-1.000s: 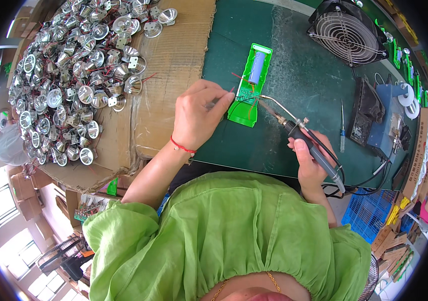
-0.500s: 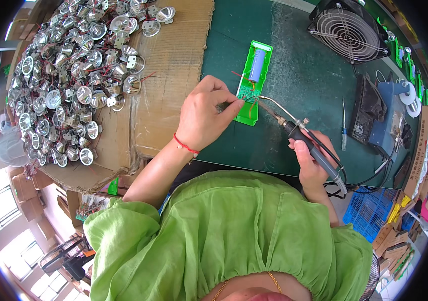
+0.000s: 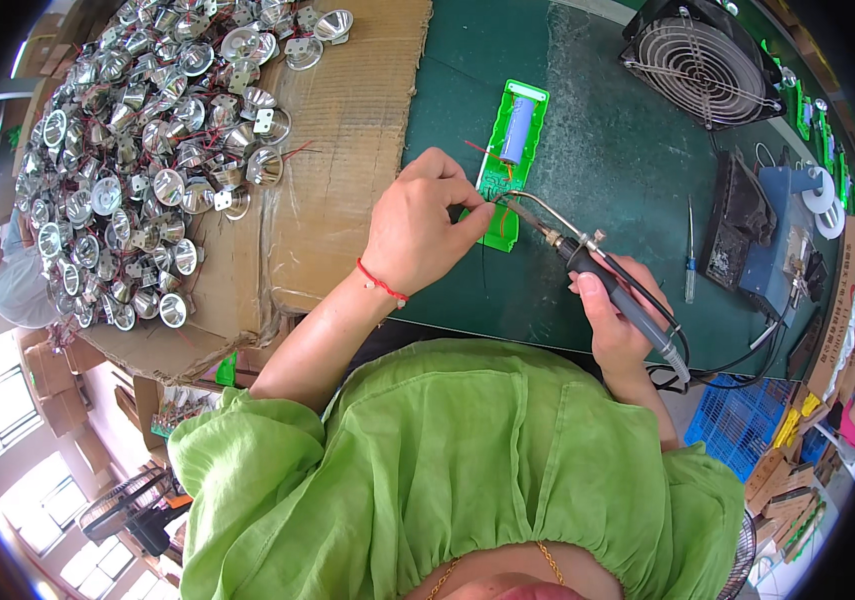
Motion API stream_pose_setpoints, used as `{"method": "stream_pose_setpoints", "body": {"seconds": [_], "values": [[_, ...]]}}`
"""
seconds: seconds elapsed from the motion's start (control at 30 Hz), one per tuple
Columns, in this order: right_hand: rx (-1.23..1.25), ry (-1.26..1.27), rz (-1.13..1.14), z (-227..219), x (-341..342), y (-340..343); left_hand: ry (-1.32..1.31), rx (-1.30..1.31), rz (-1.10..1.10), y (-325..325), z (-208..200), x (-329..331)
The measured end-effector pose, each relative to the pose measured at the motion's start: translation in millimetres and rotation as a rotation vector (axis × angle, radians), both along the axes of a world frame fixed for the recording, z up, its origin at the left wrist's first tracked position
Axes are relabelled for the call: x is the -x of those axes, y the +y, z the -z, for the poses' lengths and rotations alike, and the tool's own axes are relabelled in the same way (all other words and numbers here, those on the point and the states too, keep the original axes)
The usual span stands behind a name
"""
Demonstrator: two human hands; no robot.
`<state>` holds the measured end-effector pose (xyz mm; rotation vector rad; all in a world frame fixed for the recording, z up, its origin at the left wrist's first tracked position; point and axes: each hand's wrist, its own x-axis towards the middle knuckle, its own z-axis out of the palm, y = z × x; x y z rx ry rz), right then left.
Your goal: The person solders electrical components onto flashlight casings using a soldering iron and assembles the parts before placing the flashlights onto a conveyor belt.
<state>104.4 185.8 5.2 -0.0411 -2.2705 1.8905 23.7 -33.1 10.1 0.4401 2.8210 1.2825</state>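
Note:
A bright green plastic housing (image 3: 497,242) lies on the dark green bench, a purple cylindrical battery (image 3: 518,130) in its upper part. Below the battery sits a small green circuit board (image 3: 494,184) with red wires around it. My left hand (image 3: 419,215) is closed in a pinch at the board's edge, on what looks like a thin dark wire; the fingertips hide most of it. My right hand (image 3: 619,318) grips a soldering iron (image 3: 619,287) by its handle. The iron's tip and its curved metal feed tube (image 3: 547,207) reach the board beside my left fingertips.
Many shiny reflectors (image 3: 169,187) with red wires are heaped on cardboard (image 3: 342,150) at left. A black fan (image 3: 699,65) stands far right. A screwdriver (image 3: 689,270) lies near the blue soldering unit (image 3: 769,235), whose cable runs to the iron. A person (image 3: 12,275) is at far left.
My left hand has shifted slightly, its fingertips moving a little right over the board's lower edge. The iron has dipped slightly toward me, its tip still at the board.

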Motion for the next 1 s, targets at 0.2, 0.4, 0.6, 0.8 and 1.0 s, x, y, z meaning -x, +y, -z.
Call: {"method": "stream_pose_setpoints", "body": {"seconds": [0.2,0.4,0.6,0.8,1.0], "values": [[-0.077,-0.033,-0.03,-4,-2,0,-0.04,-0.028,-0.01,0,2,0],[0.12,-0.017,0.065,-7,-4,1,-0.066,-0.025,-0.016,-1,2,2],[0.099,-0.003,0.069,-2,-6,5,-0.065,-0.038,-0.007,0,3,3],[0.104,0.02,0.084,-1,-3,8,-0.085,-0.052,-0.026,2,3,3],[0.096,0.036,0.134,-4,-3,19,-0.013,0.157,0.028,-5,-11,3]]}}
